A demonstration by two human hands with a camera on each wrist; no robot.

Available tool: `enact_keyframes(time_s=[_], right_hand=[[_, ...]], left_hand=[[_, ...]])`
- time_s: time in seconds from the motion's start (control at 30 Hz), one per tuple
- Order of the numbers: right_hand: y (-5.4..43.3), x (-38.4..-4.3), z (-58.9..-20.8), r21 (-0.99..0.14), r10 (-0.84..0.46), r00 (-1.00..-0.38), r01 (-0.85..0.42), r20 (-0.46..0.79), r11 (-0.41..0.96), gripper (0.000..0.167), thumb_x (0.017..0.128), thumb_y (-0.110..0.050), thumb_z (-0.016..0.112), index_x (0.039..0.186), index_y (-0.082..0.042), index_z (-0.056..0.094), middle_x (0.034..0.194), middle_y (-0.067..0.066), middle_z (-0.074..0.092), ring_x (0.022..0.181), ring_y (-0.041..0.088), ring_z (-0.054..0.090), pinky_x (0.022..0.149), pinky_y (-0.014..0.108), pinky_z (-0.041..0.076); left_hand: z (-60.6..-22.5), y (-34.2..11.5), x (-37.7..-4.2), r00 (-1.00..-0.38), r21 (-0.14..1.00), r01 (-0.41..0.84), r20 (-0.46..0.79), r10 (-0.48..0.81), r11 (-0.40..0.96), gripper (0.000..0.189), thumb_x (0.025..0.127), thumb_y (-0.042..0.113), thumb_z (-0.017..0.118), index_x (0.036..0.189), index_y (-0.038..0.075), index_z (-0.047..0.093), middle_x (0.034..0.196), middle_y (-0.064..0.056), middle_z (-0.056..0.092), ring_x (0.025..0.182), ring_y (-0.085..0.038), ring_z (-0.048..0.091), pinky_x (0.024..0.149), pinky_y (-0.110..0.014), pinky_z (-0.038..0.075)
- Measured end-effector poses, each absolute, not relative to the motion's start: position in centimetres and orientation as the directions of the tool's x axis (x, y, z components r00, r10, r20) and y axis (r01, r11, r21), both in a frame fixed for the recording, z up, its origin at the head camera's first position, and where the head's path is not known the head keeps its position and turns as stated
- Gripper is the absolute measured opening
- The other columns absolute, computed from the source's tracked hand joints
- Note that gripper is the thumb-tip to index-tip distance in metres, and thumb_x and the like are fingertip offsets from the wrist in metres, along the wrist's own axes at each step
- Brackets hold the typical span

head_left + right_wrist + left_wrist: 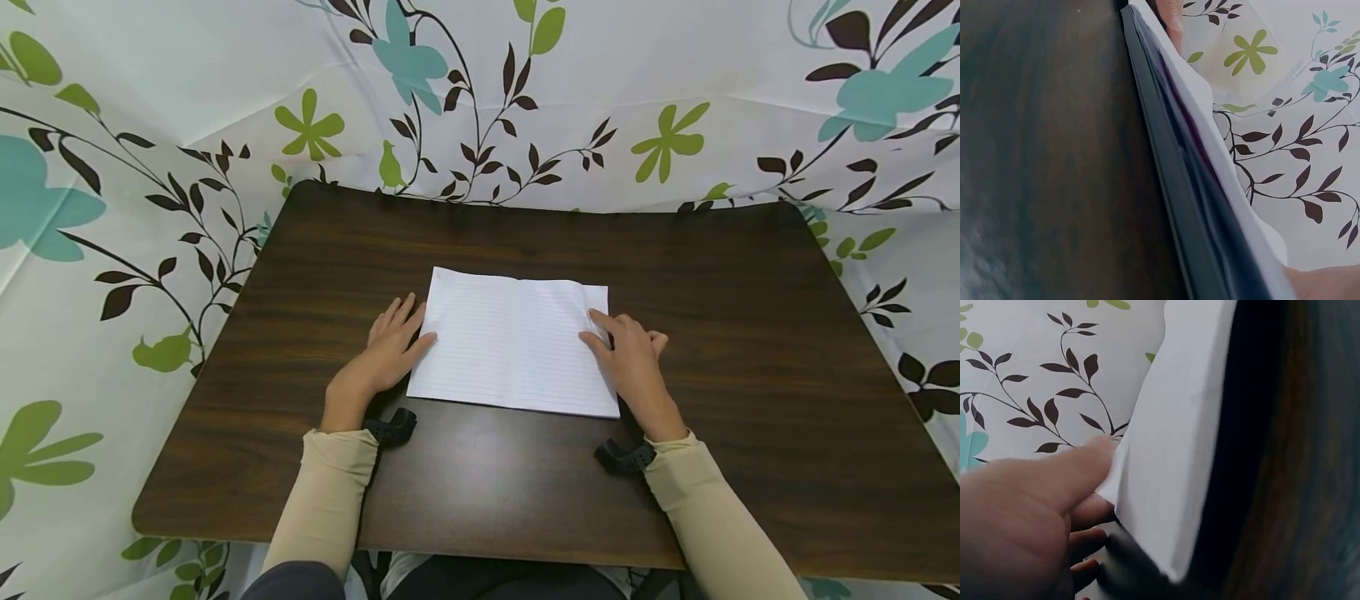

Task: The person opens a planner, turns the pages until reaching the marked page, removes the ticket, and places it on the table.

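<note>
An open notebook point(517, 342) with white lined pages lies on the dark wooden table. My left hand point(386, 350) is at its left edge, the thumb over the page margin and the other fingers extended alongside. In the left wrist view, the left hand's thumb point(1085, 469) touches the white paper beside a small raised corner. My right hand point(633, 358) pinches the right page near its outer edge with thumb and index finger, where the paper bends up slightly. The right wrist view shows the notebook's layered edge point(1179, 156); most of the right hand is out of that frame.
The brown table point(750, 375) extends around the notebook on all sides. Black wrist devices point(392, 427) are strapped at both cuffs. A white cloth point(225, 83) printed with leaves, flowers and birds hangs behind and beside the table.
</note>
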State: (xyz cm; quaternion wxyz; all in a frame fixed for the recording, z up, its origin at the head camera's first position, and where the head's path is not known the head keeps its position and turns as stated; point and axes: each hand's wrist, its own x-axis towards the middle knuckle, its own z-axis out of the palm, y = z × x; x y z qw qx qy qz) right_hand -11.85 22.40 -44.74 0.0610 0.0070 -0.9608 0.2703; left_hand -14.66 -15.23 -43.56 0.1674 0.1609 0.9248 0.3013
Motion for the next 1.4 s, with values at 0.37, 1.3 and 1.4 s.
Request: enact_keyframes(time_s=[0.37, 1.3, 1.4], right_hand=[[22.8, -11.7, -43.9, -0.743, 0.078, -0.995, 0.003, 0.066, 0.669, 0.088, 0.099, -0.017, 0.073, 0.167, -0.004, 0.019, 0.117, 0.021, 0.059, 0.101, 0.032, 0.052, 0.089, 0.042, 0.033], [16.6, -6.9, -42.3, -0.811, -0.410, -0.879, -0.416, 0.243, 0.412, 0.090, 0.098, -0.007, 0.068, 0.169, -0.020, 0.014, 0.177, 0.003, 0.012, 0.164, 0.023, 0.015, 0.128, 0.017, 0.015], [15.9, -7.1, -43.4, -0.716, -0.450, -0.824, -0.540, 0.343, 0.442, 0.086, 0.095, -0.001, 0.068, 0.167, -0.009, 0.022, 0.176, 0.011, 0.017, 0.163, 0.025, 0.018, 0.130, 0.019, 0.013]], left_hand=[[-44.0, -15.7, -14.6, -0.892, 0.557, 0.255, -0.181, 0.415, 0.791, 0.071, 0.113, 0.037, 0.044, 0.168, 0.007, 0.011, 0.177, -0.017, -0.001, 0.163, -0.040, -0.008, 0.130, -0.061, -0.004], [-44.4, -15.6, -14.4, -0.896, 0.539, 0.239, -0.197, 0.397, 0.807, 0.064, 0.115, 0.039, 0.029, 0.168, 0.008, 0.011, 0.177, -0.015, -0.002, 0.164, -0.037, -0.008, 0.131, -0.059, -0.004], [-44.4, -15.6, -14.4, -0.903, 0.551, 0.221, -0.197, 0.383, 0.805, 0.065, 0.115, 0.045, 0.021, 0.168, 0.010, 0.011, 0.177, -0.012, -0.003, 0.164, -0.035, -0.008, 0.131, -0.058, -0.005]])
